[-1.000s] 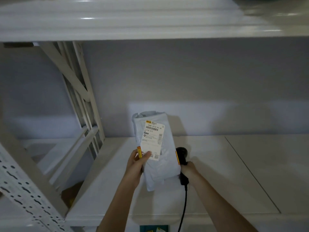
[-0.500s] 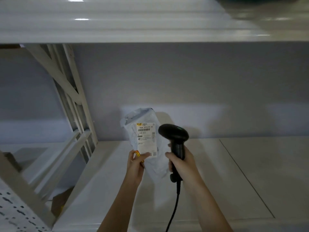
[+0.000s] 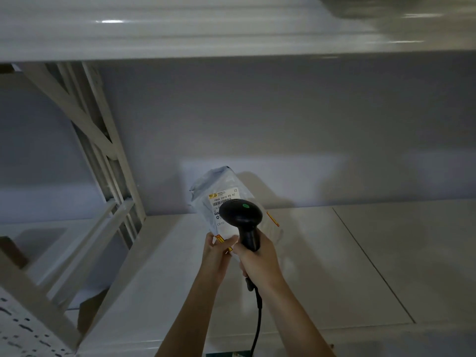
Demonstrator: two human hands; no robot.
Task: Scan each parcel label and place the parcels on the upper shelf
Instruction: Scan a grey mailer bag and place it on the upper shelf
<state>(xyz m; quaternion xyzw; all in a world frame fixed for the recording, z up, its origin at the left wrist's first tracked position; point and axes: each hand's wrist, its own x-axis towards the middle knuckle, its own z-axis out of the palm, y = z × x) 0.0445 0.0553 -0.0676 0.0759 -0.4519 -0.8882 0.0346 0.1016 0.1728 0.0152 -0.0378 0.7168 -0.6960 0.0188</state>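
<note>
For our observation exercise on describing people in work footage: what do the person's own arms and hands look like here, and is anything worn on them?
Both forearms are bare up to the bottom edge of the picture; no sleeves show. The left hand and right hand wear no gloves, and no rings, watch or bands can be seen on the parts that show. The dim light hides finer detail, such as the nails.

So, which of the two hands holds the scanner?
The right hand grips the black scanner by its handle. The left hand pinches the grey parcel at its lower edge instead.
</note>
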